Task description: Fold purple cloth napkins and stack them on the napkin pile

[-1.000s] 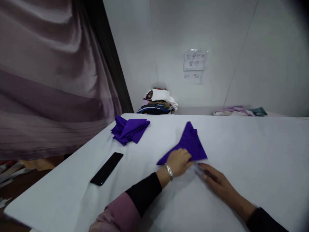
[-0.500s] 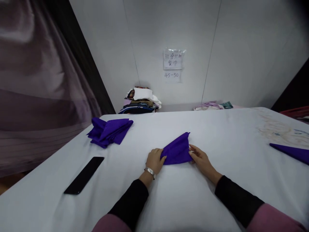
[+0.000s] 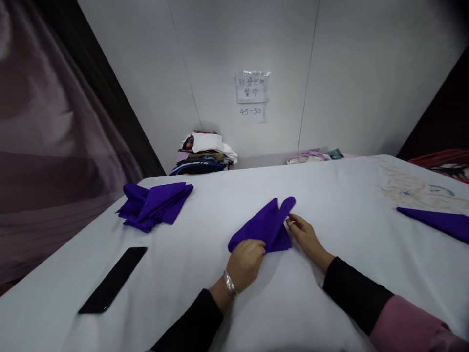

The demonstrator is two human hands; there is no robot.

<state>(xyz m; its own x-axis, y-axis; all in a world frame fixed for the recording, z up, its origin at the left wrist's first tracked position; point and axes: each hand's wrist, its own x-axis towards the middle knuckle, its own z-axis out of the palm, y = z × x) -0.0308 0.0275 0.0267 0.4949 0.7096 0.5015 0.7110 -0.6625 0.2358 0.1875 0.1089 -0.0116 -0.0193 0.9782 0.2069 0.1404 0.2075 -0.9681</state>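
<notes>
A folded purple cloth (image 3: pixel 262 226) lies on the white-covered table (image 3: pixel 293 303), with a raised flap at its right end. Its near edge is pinched by my left hand (image 3: pixel 246 264), which wears a silver bracelet; the fingers are closed and the knuckles face up. My right hand (image 3: pixel 305 239) is at the cloth's right side, thumb and fingertips together on the edge of the flap.
Several purple cloths (image 3: pixel 154 205) lie loosely heaped at the back left. A black flat object (image 3: pixel 113 279) is nearer on the left. Another folded purple cloth (image 3: pixel 436 222) lies at the right. Stacked fabrics (image 3: pixel 203 154) stand beyond the far edge, below a paper sign (image 3: pixel 252 93).
My left hand has moved from the cloth's left end to its near edge. A narrow flap now stands up at the right end. The whole view has shifted slightly.
</notes>
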